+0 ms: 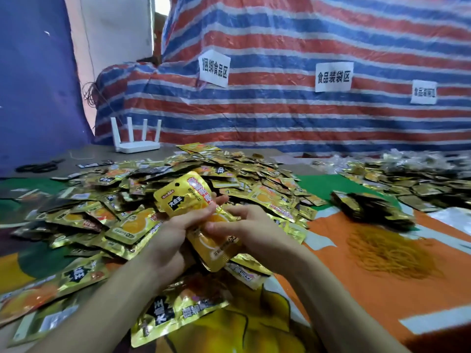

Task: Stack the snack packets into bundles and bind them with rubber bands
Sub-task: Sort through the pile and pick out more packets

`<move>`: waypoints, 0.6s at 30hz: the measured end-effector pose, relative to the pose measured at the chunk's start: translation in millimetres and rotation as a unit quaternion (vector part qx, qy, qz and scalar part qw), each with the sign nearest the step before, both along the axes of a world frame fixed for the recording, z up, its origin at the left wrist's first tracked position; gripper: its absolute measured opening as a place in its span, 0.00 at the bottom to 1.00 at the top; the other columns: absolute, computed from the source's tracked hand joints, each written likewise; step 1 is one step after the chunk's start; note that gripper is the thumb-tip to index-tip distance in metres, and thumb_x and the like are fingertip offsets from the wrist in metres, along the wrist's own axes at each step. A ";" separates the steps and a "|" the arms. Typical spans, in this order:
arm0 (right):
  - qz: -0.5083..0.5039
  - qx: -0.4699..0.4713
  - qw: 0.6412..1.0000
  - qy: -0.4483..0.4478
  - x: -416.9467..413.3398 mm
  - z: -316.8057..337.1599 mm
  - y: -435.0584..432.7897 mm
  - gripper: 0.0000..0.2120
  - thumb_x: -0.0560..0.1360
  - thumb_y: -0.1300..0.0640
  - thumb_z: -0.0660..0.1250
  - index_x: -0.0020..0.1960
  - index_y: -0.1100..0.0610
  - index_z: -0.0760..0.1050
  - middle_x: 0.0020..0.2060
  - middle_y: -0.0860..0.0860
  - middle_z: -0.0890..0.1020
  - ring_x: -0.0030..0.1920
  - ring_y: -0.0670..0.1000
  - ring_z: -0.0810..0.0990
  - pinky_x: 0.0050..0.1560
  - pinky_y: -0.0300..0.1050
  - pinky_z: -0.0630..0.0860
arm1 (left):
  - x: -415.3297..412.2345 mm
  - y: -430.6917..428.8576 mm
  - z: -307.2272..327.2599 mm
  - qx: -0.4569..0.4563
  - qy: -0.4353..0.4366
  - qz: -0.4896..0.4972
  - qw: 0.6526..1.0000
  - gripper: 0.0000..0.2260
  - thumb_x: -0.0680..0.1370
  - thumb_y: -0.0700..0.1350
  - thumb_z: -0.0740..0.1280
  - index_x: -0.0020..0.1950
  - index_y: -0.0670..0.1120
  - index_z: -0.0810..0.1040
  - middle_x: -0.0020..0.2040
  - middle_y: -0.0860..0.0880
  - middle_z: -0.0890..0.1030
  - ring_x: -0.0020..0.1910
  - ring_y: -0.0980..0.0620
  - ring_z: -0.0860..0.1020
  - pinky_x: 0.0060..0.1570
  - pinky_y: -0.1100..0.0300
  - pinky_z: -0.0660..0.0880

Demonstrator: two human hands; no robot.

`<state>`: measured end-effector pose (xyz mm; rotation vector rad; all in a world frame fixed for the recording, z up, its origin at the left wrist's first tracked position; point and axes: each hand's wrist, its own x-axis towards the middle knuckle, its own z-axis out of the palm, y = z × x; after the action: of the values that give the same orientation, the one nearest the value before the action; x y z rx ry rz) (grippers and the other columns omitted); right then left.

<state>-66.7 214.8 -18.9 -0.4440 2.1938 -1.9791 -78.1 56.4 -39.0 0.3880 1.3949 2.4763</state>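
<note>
Head view: the pile (122,200) of gold and yellow packets covers the middle of the table and serves as the landmark. Directly in front of the pile, the left hand (175,233) curls its fingers round a small stack (188,197) of packets, the top one tilted up with its yellow face showing. The right hand (254,231) touches the left one and pinches the lower end of the same stack, its thumb lying on a packet. More loose packets lie nearer than the pile, under the forearms.

The surface is a printed cloth (356,289), orange to the right of the pile and green behind that. To the right of the pile on the orange lies a heap of yellow rubber bands (392,250). Just behind them sit dark bundles (369,210). Further right, a second spread of packets (407,174) is blurred.

Behind and left of the pile stand a white router (137,143) and, further left, scissors (38,166). Behind the pile hangs a red, blue and white striped tarp (280,118) with three paper signs (333,77). Left of the pile is a blue wall (33,72).
</note>
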 end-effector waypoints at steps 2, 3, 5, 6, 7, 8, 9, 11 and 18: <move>-0.001 -0.010 1.000 -0.014 0.4 2.6 11.6 0.09 0.75 0.63 0.74 0.54 0.64 0.83 0.44 0.58 0.85 0.40 0.54 0.84 0.37 0.45 0.81 | -1.1 3.0 -2.5 -0.026 0.012 0.003 1.000 0.20 0.69 0.49 0.75 0.60 0.44 0.84 0.57 0.40 0.85 0.50 0.43 0.85 0.43 0.50 0.84; -0.007 -0.023 0.999 -0.022 -0.1 4.0 18.2 0.07 0.75 0.63 0.74 0.52 0.63 0.83 0.42 0.57 0.85 0.37 0.53 0.84 0.34 0.43 0.80 | -2.6 5.1 -3.5 -0.029 0.021 0.016 0.999 0.22 0.68 0.48 0.77 0.60 0.42 0.84 0.56 0.40 0.85 0.49 0.43 0.86 0.42 0.52 0.84; -0.050 -0.045 0.997 -0.043 -3.1 7.8 34.6 0.06 0.74 0.62 0.75 0.50 0.63 0.83 0.41 0.57 0.85 0.36 0.54 0.83 0.36 0.45 0.80 | -4.3 10.2 -5.7 -0.064 0.063 0.054 0.994 0.24 0.68 0.48 0.79 0.61 0.41 0.82 0.56 0.42 0.85 0.51 0.45 0.85 0.43 0.55 0.83; -0.086 -0.051 0.993 -0.054 -6.9 9.9 45.2 0.07 0.73 0.62 0.75 0.50 0.64 0.83 0.41 0.57 0.85 0.37 0.55 0.83 0.39 0.48 0.81 | -4.4 12.5 -8.0 -0.100 0.092 0.079 0.988 0.25 0.68 0.49 0.78 0.63 0.43 0.80 0.56 0.45 0.85 0.54 0.46 0.85 0.47 0.55 0.82; -0.127 -0.056 0.988 -0.061 -11.5 13.1 57.3 0.07 0.73 0.62 0.76 0.49 0.64 0.82 0.40 0.57 0.85 0.37 0.55 0.84 0.39 0.49 0.82 | -4.2 13.9 -11.1 -0.137 0.122 0.099 0.978 0.26 0.67 0.51 0.77 0.63 0.46 0.79 0.57 0.48 0.85 0.57 0.47 0.84 0.52 0.55 0.80; -0.173 -0.054 0.981 -0.062 -16.0 17.4 70.9 0.07 0.73 0.61 0.76 0.47 0.64 0.82 0.39 0.56 0.85 0.35 0.54 0.84 0.37 0.48 0.82 | -2.8 14.8 -13.4 -0.176 0.153 0.108 0.966 0.25 0.68 0.52 0.77 0.63 0.49 0.78 0.58 0.51 0.85 0.58 0.50 0.83 0.54 0.56 0.79; -0.226 -0.037 0.972 -0.049 -22.3 21.2 86.1 0.07 0.72 0.61 0.77 0.45 0.63 0.81 0.38 0.56 0.84 0.33 0.53 0.84 0.33 0.47 0.82 | -0.7 15.6 -15.4 -0.211 0.185 0.107 0.954 0.22 0.71 0.54 0.77 0.63 0.51 0.79 0.58 0.53 0.85 0.59 0.52 0.82 0.53 0.57 0.80; -0.347 0.058 0.936 0.014 -38.4 26.6 121.4 0.10 0.71 0.59 0.78 0.43 0.61 0.77 0.38 0.55 0.82 0.33 0.53 0.83 0.32 0.47 0.80 | 3.4 17.5 -16.8 -0.256 0.234 0.101 0.933 0.17 0.73 0.54 0.73 0.61 0.53 0.80 0.57 0.56 0.84 0.58 0.57 0.82 0.49 0.64 0.80; -0.518 0.330 0.787 0.064 -96.9 25.0 215.5 0.17 0.75 0.58 0.73 0.57 0.61 0.69 0.49 0.58 0.79 0.46 0.57 0.78 0.40 0.50 0.74 | 8.3 37.0 1.0 -0.334 0.323 0.146 0.873 0.14 0.73 0.57 0.66 0.58 0.59 0.80 0.54 0.64 0.82 0.55 0.63 0.80 0.48 0.65 0.78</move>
<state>-163.6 430.3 6.1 0.9475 3.3817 -1.1926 -69.8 93.4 -38.0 0.9439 2.6167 1.9127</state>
